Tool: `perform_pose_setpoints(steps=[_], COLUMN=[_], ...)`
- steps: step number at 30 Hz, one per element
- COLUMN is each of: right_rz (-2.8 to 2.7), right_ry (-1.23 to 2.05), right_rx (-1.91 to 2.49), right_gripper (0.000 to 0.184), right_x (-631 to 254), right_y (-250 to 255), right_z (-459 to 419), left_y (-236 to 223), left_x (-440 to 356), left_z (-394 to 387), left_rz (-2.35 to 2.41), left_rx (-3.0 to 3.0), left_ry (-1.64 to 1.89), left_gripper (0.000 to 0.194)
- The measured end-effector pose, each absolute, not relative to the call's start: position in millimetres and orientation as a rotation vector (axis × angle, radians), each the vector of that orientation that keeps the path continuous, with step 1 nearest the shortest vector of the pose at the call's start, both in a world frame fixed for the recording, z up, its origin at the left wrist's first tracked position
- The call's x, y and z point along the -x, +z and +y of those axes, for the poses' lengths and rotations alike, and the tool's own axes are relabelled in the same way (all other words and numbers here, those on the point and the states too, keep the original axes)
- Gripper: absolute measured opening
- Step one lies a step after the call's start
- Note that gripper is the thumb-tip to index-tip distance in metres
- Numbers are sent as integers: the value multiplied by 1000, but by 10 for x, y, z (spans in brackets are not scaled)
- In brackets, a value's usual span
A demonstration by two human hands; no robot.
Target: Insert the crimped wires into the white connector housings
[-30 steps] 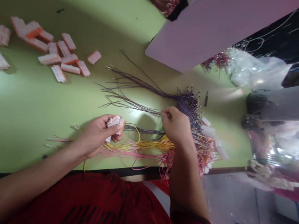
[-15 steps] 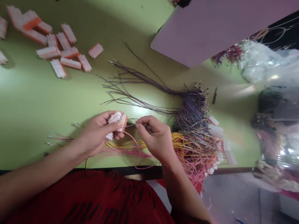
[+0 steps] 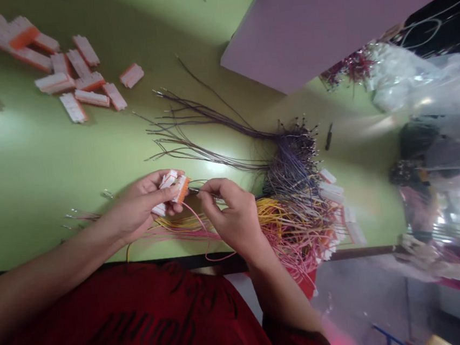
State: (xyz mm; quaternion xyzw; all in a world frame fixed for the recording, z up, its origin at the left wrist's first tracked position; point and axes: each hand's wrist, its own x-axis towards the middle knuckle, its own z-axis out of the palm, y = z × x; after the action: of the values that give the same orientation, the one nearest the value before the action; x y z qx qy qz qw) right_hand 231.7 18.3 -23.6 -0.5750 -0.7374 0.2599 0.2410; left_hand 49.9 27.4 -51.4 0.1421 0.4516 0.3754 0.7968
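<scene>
My left hand is closed around white plastic connector housings, the front one with an orange edge facing right. A pink wire runs from that housing and loops downward. My right hand pinches a dark wire just right of the orange edge. The wire's tip is at the housing; whether it is inside I cannot tell. Yellow and pink wires lie on the table beneath both hands.
Several white-and-orange housings lie scattered at upper left. Loose dark wires fan leftward from a tangled wire heap. A large pale box stands at upper right, near plastic bags. The green table's front edge is close to my body.
The view has shifted slightly, so the scene sits farther left. My right hand stays pinched at the orange edge, and a dark wire end now shows more plainly there.
</scene>
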Motion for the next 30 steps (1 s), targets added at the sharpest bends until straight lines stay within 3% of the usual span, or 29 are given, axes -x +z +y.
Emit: perform_pose_setpoints(steps=[17, 30], right_rz=[-2229, -1771], right_ry=[494, 1011], right_rx=[1511, 1662], right_gripper=[17, 11], right_x=[-2254, -2179], right_y=[-277, -380], right_z=[210, 172], left_y=[-529, -548], left_x=[-500, -513], left_z=[271, 245], left_rz=[975, 1029], left_rx=[-329, -379], left_ry=[794, 806], left_gripper=[35, 31])
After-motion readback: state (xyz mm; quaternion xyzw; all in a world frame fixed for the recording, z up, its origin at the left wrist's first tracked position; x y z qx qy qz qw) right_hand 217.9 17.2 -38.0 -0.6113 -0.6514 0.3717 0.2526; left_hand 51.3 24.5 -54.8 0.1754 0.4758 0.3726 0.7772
